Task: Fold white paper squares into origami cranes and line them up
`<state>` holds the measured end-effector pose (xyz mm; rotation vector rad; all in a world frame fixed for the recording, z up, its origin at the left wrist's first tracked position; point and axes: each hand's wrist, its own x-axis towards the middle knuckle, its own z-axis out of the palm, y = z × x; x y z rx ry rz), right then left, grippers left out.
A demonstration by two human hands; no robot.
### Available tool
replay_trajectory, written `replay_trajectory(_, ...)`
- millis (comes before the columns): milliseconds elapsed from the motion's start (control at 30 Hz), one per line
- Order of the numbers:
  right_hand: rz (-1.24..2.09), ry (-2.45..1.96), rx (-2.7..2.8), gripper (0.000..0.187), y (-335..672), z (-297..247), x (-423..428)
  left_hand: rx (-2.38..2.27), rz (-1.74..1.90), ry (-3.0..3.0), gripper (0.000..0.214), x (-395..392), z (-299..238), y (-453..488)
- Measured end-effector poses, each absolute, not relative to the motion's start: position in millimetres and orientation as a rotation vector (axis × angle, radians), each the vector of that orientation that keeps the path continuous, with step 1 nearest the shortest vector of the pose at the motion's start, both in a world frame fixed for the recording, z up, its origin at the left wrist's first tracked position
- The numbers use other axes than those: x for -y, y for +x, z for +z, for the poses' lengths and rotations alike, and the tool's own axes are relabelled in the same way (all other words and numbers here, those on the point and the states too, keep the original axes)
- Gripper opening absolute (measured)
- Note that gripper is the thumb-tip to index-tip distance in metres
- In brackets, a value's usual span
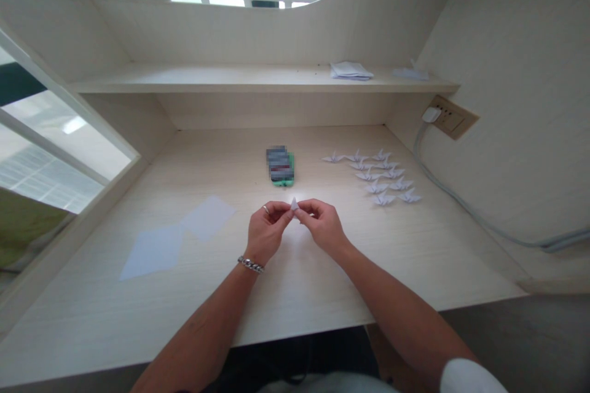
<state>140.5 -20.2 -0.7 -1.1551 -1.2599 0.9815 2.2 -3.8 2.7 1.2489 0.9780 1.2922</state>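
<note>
Between my two hands is a small folded piece of white paper (294,204), its pointed tip standing up above my fingers. My left hand (270,230), with a ring and a chain bracelet, pinches its left side. My right hand (321,221) pinches the right side with thumb and forefinger. Most of the lower part of the paper is hidden by my fingertips. Just beyond my hands lies a phone (281,166) with a green edge, its screen blurred out. To the right, several white folded paper cranes (378,176) sit in rough rows.
Flat white paper sheets (154,250) lie on the desk at the left. A stack of white paper (350,70) rests on the shelf (230,77) above. A plug (431,114) with a grey cable (454,196) sits in the wall socket at right.
</note>
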Motion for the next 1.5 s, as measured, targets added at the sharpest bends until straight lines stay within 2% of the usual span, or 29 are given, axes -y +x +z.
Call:
replay_trajectory(267, 1.054, -1.144, 1.200, 0.025, 144.3, -4.7, 15.5, -0.937, 1.287, 1.206, 0.031, 2.8, -1.1, 1.8)
replay_trajectory(500, 0.982, -1.163, 1.191, 0.024, 145.0, -1.7, 17.2, -0.890, 1.270, 1.186, 0.032, 4.1, -1.4, 3.5)
replay_trajectory(933, 1.272, -1.076, 1.010, 0.037, 144.7, 0.4, 13.5, -0.989, 1.351, 1.304, 0.028, 6.4, -3.0, 4.6)
replay_trajectory(1067, 1.333, -1.069, 0.970, 0.033, 142.6, -1.8, 13.5, -1.006, 1.398, 1.291, 0.027, 7.5, -0.8, 4.1)
replay_trajectory(1500, 1.672, -0.802, 0.731, 0.035, 142.4, 2.0, 18.7, -0.856, 1.101, 1.291, 0.036, 3.2, 0.9, -3.4)
